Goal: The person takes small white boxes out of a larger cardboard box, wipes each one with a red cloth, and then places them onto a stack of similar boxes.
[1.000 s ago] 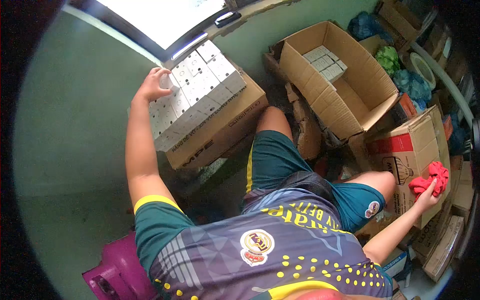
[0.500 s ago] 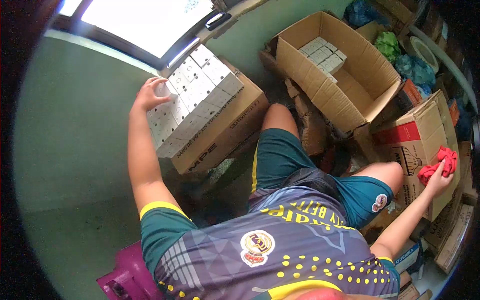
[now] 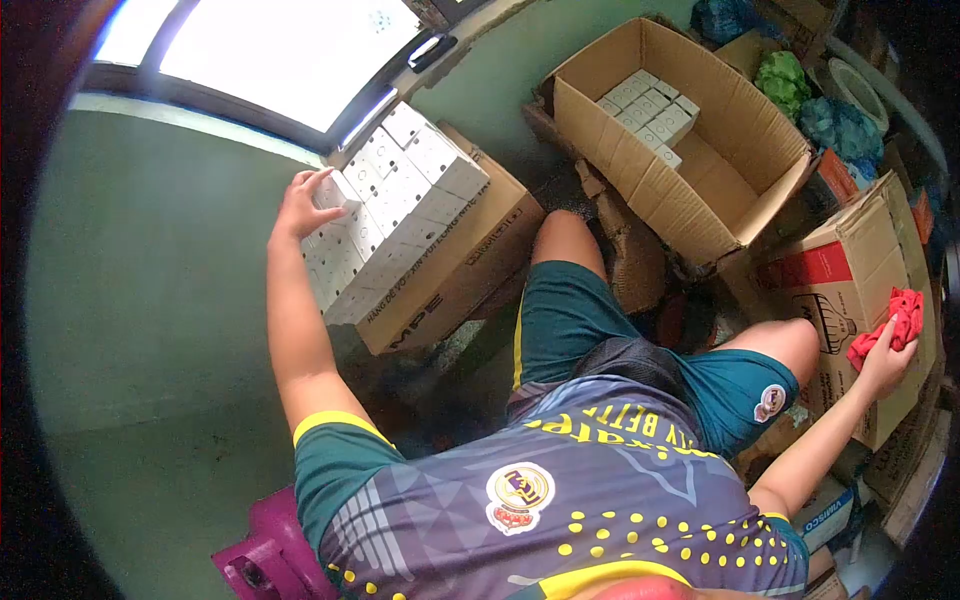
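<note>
The left hand [image 3: 303, 208] sits at the upper left of the frame, fingers curled round a small white box [image 3: 334, 189] at the far-left end of a stack of white boxes [image 3: 410, 185]; that stack lies on top of a closed brown carton [image 3: 470, 265] left of centre. The right hand [image 3: 884, 358], at the right edge of the frame, is closed on a red cloth [image 3: 893, 318] and holds it against a red-banded carton [image 3: 850, 270] just beside the person's knee. At the upper right an open carton [image 3: 740, 150] holds more white boxes in its far corner, and a purple stool [image 3: 265, 560] shows at the lower left.
</note>
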`<state>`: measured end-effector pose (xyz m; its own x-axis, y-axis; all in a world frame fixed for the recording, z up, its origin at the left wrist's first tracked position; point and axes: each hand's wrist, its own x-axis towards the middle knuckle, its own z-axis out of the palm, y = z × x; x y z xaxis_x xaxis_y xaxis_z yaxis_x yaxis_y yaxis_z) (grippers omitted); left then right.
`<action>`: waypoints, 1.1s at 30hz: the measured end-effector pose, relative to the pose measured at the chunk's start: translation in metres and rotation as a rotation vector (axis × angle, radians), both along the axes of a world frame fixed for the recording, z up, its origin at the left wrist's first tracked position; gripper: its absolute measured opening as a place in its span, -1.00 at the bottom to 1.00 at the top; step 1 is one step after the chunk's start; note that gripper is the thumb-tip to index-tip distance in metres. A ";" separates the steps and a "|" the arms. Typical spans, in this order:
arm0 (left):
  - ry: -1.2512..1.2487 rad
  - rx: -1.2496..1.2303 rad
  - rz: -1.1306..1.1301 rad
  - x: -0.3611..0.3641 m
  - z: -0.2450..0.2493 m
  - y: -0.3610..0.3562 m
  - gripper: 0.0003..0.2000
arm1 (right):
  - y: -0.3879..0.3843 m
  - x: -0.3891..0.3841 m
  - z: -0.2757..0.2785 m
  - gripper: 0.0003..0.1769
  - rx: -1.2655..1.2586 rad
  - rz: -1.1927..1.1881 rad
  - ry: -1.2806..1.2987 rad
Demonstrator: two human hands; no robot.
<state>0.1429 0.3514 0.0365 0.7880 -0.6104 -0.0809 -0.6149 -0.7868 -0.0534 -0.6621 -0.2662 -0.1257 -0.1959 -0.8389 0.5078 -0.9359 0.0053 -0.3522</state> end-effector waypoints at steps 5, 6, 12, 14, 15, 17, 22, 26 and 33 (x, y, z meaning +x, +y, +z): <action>-0.105 -0.037 0.023 -0.014 0.004 0.019 0.15 | 0.022 0.021 0.021 -0.26 -0.031 0.042 -0.007; -0.142 -0.003 0.049 -0.022 0.003 0.023 0.18 | 0.025 0.024 0.025 -0.27 -0.026 0.047 -0.012; -0.239 0.036 0.122 -0.035 -0.002 0.045 0.14 | 0.006 0.010 0.007 -0.28 -0.102 0.089 -0.007; -0.258 0.028 0.129 -0.033 -0.007 0.049 0.11 | 0.004 0.009 0.006 -0.28 -0.111 0.093 0.012; -0.273 0.014 0.115 -0.033 -0.009 0.051 0.11 | 0.004 0.008 0.006 -0.29 -0.116 0.093 0.021; -0.305 -0.014 0.082 -0.032 -0.012 0.053 0.10 | 0.005 0.007 0.006 -0.29 -0.123 0.088 0.038; -0.274 -0.004 0.088 -0.030 -0.010 0.054 0.13 | 0.002 0.002 0.001 -0.20 -0.094 0.138 -0.034; -0.278 0.042 0.110 -0.037 -0.008 0.051 0.18 | -0.009 -0.010 -0.009 -0.17 -0.087 0.179 -0.021; -0.268 0.011 0.187 -0.024 -0.020 0.094 0.22 | -0.014 -0.014 -0.013 -0.11 -0.131 0.137 0.042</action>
